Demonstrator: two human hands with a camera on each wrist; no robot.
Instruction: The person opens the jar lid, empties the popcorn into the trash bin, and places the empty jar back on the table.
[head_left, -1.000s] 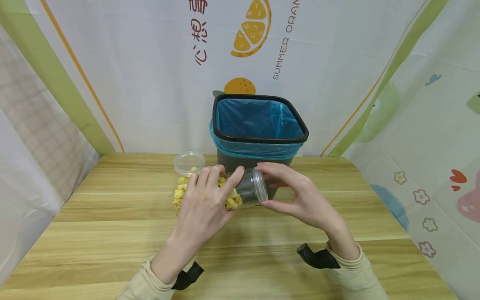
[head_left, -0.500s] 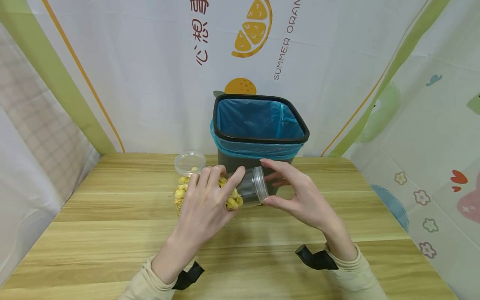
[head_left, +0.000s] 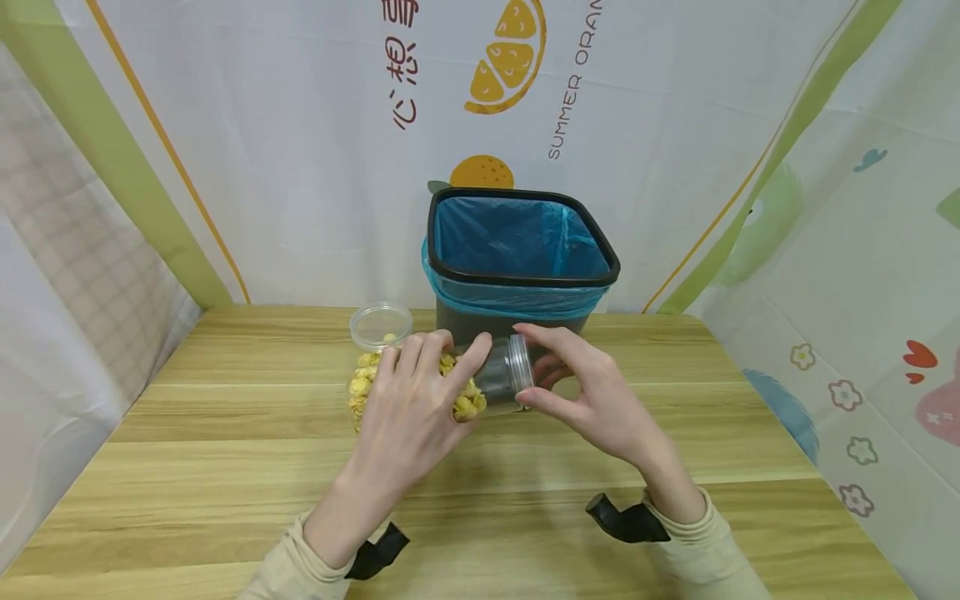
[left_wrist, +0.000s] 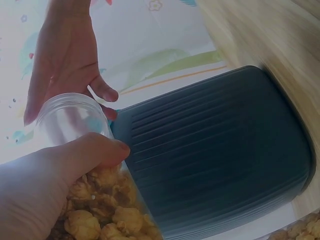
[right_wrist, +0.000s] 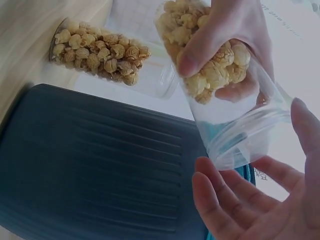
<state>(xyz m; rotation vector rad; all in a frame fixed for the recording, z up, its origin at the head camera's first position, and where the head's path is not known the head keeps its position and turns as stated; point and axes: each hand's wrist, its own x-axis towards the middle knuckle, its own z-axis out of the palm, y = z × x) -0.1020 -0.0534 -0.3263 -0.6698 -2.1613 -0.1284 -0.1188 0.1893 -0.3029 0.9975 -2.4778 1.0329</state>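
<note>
Clear jar (head_left: 492, 377) tipped sideways, gripped by left hand (head_left: 408, 396), same as half a sec ago. Right hand (head_left: 588, 396) now a bit nearer: fingers & thumb round jar's mouth; can't tell if gripping. 2nd jar (right_wrist: 157, 74) just past L fingers, bin (head_left: 525, 280) past R.

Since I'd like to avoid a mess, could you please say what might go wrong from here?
Popcorn might slide out, since the left hand holds the jar tilted, though I can't tell whether its mouth is covered. Anything spilled could miss the bin, as the mouth points toward the right hand, not over the bin's opening. Swinging that jar might knock the second jar standing nearby.
</note>
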